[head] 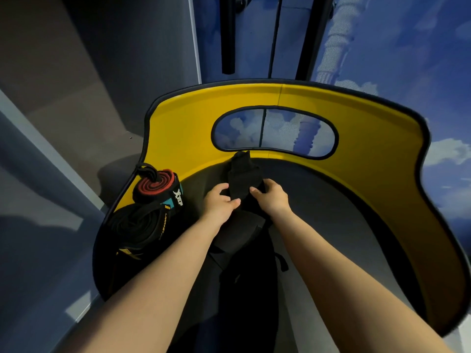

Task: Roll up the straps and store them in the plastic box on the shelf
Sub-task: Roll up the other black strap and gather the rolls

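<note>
Your left hand (221, 200) and right hand (270, 197) both pinch the black strap (243, 174) over the dark seat (331, 205), pinning its near part, probably to begin a tight roll. The rolled straps (153, 200) sit parked at the left against the yellow backrest (382, 154). Box unseen.

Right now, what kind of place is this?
Probably a gym. Rolled lifting straps lie on a yellow-walled seat, both hands hold a black strap, and black machine bars stand behind.
</note>
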Available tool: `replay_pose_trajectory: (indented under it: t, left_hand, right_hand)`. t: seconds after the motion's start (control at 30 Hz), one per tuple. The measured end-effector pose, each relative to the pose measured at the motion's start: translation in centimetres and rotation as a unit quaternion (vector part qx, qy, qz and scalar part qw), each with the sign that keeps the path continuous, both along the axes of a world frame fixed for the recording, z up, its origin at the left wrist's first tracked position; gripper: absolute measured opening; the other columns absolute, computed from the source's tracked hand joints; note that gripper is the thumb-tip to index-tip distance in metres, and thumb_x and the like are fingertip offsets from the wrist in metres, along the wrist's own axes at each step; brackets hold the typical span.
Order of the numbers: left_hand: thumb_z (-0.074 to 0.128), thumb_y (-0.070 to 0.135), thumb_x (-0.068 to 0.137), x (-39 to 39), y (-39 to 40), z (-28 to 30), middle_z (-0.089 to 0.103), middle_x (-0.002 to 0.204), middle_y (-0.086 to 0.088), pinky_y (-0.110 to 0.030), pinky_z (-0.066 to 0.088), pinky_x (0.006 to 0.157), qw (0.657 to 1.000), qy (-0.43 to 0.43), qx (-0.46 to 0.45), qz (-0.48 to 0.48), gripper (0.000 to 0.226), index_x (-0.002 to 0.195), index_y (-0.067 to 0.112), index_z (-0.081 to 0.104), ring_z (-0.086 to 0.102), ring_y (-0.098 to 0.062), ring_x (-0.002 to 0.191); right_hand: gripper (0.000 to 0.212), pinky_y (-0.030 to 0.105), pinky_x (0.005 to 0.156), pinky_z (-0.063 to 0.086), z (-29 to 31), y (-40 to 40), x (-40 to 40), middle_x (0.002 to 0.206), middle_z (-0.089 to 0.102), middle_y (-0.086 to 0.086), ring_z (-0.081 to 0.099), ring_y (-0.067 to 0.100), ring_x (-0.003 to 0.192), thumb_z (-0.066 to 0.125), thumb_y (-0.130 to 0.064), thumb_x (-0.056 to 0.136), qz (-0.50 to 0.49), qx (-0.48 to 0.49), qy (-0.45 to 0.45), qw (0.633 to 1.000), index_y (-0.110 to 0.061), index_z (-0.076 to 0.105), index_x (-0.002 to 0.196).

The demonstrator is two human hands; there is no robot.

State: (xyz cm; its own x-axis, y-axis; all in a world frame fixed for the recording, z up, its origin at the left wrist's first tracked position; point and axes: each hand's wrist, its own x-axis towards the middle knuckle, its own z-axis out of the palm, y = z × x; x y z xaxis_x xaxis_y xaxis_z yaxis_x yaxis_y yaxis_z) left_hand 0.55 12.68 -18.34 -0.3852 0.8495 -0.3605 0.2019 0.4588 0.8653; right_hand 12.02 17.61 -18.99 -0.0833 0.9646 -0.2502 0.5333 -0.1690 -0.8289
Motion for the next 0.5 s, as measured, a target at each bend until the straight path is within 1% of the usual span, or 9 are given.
replay_pose_trajectory:
  t: [0.07,0.13,0.2,0.27,0.33,0.37,0.43,0.5]
  left_hand:
    - [0.064,0.012,0.087,0.0,0.2,0.3,0.057,0.128,-0.014,-0.027,0.039,0.087,1.000,0.000,0.029,0.010,0.057,0.139,0.022,0.042,0.054,-0.024,0.116]
    - [0.062,0.012,0.088,-0.1,0.4,0.5,0.058,0.125,-0.011,-0.026,0.037,0.087,0.998,0.002,0.060,0.021,0.058,0.141,0.025,0.040,0.054,-0.021,0.113]
    - [0.061,0.013,0.089,-0.1,0.5,0.7,0.060,0.111,-0.005,-0.024,0.036,0.085,0.996,0.019,0.081,0.013,0.059,0.142,0.026,0.038,0.053,-0.014,0.101]
    - [0.061,0.013,0.089,-0.1,0.6,0.5,0.057,0.099,0.000,-0.024,0.037,0.082,0.995,0.033,0.096,0.006,0.059,0.142,0.025,0.037,0.051,-0.012,0.093]
    - [0.060,0.012,0.090,0.1,0.7,0.3,0.055,0.097,0.001,-0.023,0.037,0.082,0.995,0.039,0.093,0.004,0.060,0.143,0.026,0.035,0.050,-0.011,0.092]
    - [0.060,0.013,0.090,0.1,0.7,0.1,0.054,0.098,0.002,-0.023,0.038,0.084,0.996,0.041,0.084,0.003,0.061,0.143,0.027,0.035,0.050,-0.011,0.093]
    - [0.060,0.012,0.090,0.1,0.7,-0.3,0.054,0.096,0.004,-0.027,0.041,0.093,0.997,0.038,0.060,0.000,0.062,0.144,0.027,0.034,0.053,-0.014,0.100]
    - [0.060,0.010,0.090,-0.1,0.8,-0.7,0.055,0.086,0.007,-0.035,0.041,0.103,0.999,0.024,0.037,-0.001,0.061,0.144,0.025,0.035,0.055,-0.017,0.105]
  right_hand:
    - [0.049,0.029,0.098,0.038,0.3,0.0,-0.2,0.135,0.053,0.010,0.047,0.026,0.127,0.057,-0.027,0.093,-0.011,0.049,0.007,0.999,-0.014,0.043,0.138]
    - [0.052,0.024,0.097,0.036,0.7,0.1,-0.4,0.137,0.052,0.009,0.046,0.024,0.129,0.056,-0.026,0.093,-0.016,0.077,0.032,0.996,-0.016,0.039,0.142]
    - [0.053,0.019,0.093,0.033,0.9,0.3,-0.4,0.136,0.054,0.007,0.047,0.020,0.128,0.056,-0.025,0.093,-0.021,0.088,0.059,0.994,-0.018,0.038,0.142]
    - [0.051,0.017,0.093,0.034,0.7,0.2,-0.4,0.133,0.057,0.003,0.049,0.017,0.125,0.057,-0.023,0.093,-0.021,0.108,0.086,0.990,-0.019,0.041,0.141]
    - [0.050,0.015,0.092,0.033,0.2,0.1,-0.3,0.131,0.058,0.001,0.050,0.015,0.124,0.057,-0.022,0.093,-0.015,0.114,0.101,0.988,-0.021,0.042,0.140]
    - [0.050,0.015,0.092,0.032,0.0,0.1,-0.2,0.132,0.057,0.001,0.049,0.015,0.126,0.057,-0.023,0.093,-0.016,0.102,0.101,0.989,-0.020,0.041,0.140]
    - [0.050,0.019,0.093,0.033,-0.4,0.4,0.1,0.132,0.057,0.005,0.048,0.018,0.126,0.058,-0.031,0.092,-0.027,0.075,0.092,0.993,-0.017,0.045,0.138]
    - [0.047,0.020,0.091,0.035,-0.5,1.0,0.3,0.126,0.060,0.007,0.052,0.019,0.122,0.057,-0.036,0.091,-0.042,0.066,0.089,0.993,-0.014,0.052,0.133]
